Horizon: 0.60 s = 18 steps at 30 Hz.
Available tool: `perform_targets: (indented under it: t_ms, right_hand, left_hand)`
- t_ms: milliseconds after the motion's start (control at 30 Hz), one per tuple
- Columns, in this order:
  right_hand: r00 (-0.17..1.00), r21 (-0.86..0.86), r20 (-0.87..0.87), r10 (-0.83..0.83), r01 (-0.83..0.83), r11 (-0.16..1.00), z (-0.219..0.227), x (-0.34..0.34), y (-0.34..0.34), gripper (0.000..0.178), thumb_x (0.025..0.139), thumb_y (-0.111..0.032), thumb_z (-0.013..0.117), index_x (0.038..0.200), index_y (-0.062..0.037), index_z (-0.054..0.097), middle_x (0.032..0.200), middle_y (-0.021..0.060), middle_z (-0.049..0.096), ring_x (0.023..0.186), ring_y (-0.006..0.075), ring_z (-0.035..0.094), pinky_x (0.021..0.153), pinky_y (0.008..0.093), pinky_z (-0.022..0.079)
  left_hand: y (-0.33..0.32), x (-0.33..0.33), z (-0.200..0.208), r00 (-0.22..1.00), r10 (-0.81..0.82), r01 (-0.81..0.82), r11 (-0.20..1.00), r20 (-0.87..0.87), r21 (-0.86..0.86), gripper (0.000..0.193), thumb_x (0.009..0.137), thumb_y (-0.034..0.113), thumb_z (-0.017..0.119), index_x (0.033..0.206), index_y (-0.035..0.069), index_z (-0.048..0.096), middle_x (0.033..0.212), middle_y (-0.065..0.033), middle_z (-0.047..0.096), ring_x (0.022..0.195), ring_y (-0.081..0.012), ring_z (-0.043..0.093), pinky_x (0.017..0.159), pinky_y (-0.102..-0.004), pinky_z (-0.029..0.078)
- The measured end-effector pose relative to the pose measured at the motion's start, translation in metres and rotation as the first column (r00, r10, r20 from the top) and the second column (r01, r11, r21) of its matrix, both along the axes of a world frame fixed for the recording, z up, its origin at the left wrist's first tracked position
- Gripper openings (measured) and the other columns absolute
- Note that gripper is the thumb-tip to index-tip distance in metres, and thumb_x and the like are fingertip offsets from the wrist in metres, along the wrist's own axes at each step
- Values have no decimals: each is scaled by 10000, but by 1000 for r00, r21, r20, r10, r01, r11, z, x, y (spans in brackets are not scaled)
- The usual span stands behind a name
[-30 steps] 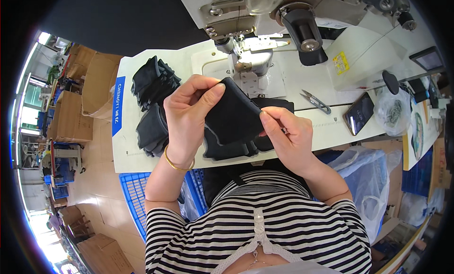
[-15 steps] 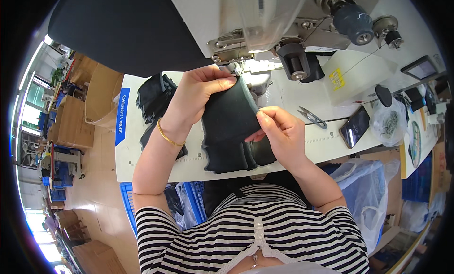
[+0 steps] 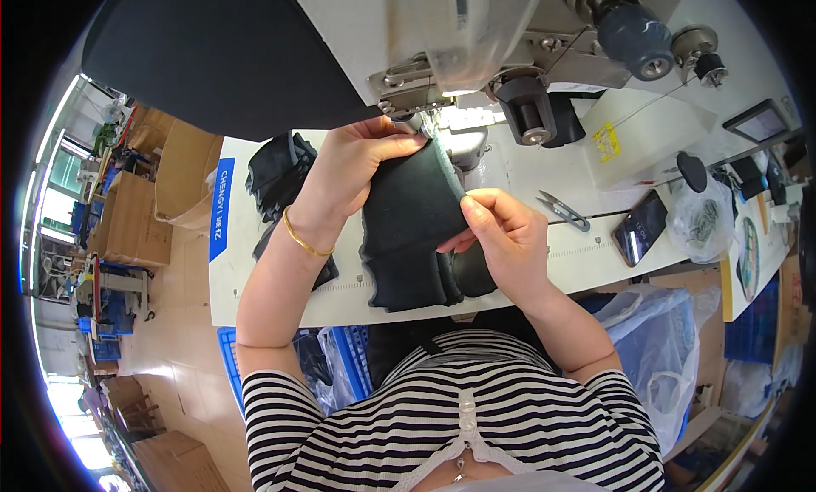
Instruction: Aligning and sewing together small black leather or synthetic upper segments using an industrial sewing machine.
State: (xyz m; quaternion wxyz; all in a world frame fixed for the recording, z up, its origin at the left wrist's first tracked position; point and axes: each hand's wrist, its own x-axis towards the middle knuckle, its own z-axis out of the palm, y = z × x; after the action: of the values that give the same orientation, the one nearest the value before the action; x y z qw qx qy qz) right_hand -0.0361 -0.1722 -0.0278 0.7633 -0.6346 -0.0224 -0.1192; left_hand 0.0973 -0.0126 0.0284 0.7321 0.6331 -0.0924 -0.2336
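A black fabric piece [image 3: 408, 199] with a greyish edge is stretched between my hands, its far corner close to the needle area of a sewing machine [image 3: 476, 54]. My left hand [image 3: 365, 161] pinches that far corner between thumb and fingers. Lower down, my right hand [image 3: 506, 233] pinches the right edge of the same piece. Folds of black fabric [image 3: 412, 279] lie under it toward the table's front edge. The needle itself is hidden by the machine and my left hand.
Stacked black fabric pieces [image 3: 279, 176] lie on the white table [image 3: 340, 309] to the left. Thread snips [image 3: 563, 210], a phone [image 3: 639, 229] and a clear plastic bag [image 3: 701, 224] sit on the right. Below the table are a blue basket [image 3: 353, 360] and a plastic-lined bin [image 3: 650, 347].
Almost nothing differs. Both hands keep their pinch on the fabric in nearly the same place, and the view has shifted very slightly.
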Motion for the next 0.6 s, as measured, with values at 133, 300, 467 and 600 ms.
perform_targets:
  t_ms: [133, 300, 467, 600]
  right_hand:
    - [1000, -10, -14, -3, 3, 1000, 0, 0, 1, 223, 1005, -157, 538, 998, 44, 637, 743, 48, 653, 719, 163, 728, 601, 216, 532]
    - [1000, -21, 1, 3, -3, 1000, 4, 6, 1, 219, 1005, -154, 535, 1006, 41, 636, 746, 46, 655, 732, 160, 729, 611, 216, 536]
    - [1000, -74, 11, 12, -12, 997, -1, -1, 1, 219, 1006, -150, 531, 1022, 44, 633, 768, 56, 670, 733, 158, 727, 624, 219, 543]
    - [1000, -55, 1, 29, -29, 998, 0, -4, 2, 234, 1018, -143, 516, 1035, 67, 616, 826, 95, 678, 746, 202, 727, 630, 237, 544]
  left_hand:
    - [0, 4, 1, 1000, 12, -14, 999, 23, 49, 84, 827, -39, 705, 906, -30, 678, 882, -90, 691, 803, -141, 657, 762, -249, 534]
    - [-1, 11, -2, 994, 44, -41, 999, 101, -34, 63, 810, -48, 714, 818, -6, 668, 822, -73, 674, 765, -136, 643, 734, -258, 530]
    - [-2, 5, 6, 998, -13, 10, 999, 58, 52, 86, 807, -39, 722, 854, -8, 657, 823, -56, 668, 789, -137, 640, 727, -255, 519]
    - [6, 14, 2, 993, -99, 92, 991, 71, 97, 186, 844, -12, 701, 1027, -23, 668, 979, -79, 695, 891, -132, 648, 852, -251, 507]
